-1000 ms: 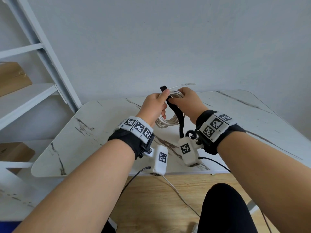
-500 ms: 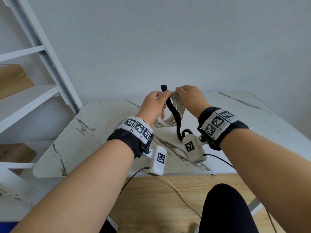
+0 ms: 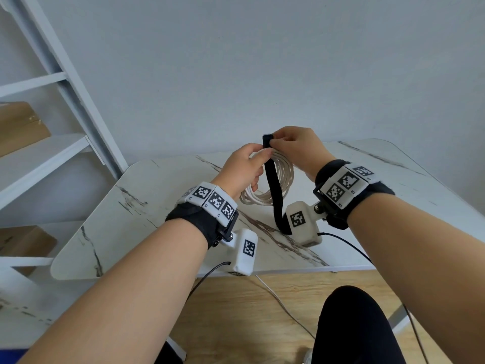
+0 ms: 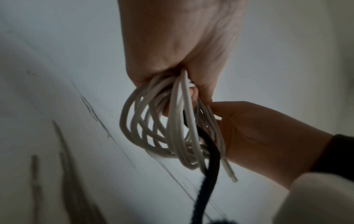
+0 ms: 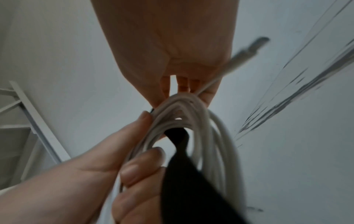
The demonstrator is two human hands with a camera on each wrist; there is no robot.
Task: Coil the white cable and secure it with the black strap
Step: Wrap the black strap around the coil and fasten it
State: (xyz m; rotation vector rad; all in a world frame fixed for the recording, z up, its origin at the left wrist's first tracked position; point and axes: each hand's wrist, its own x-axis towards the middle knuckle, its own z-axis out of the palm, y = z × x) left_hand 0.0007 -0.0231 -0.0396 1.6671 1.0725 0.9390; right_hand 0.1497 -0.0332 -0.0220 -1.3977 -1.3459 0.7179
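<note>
Head view, frame centre: left hand (image 3: 245, 169) grips the coiled white cable (image 3: 279, 185) above the marble-patterned desk (image 3: 147, 206); right hand (image 3: 296, 151) pinches the black fabric strap (image 3: 274, 190) top. Left wrist view: fingers closed round coil loops (image 4: 153, 128). Right wrist view: strap (image 5: 184, 174) hangs through the coil.

Each bare forearm wears a black wristband (image 3: 194, 222) carrying white fiducial-marked blocks and a cabled white camera housing (image 3: 245, 252).

White cable (image 3: 282, 177), black strap (image 3: 274, 187), grey-veined white table (image 3: 147, 195).
</note>
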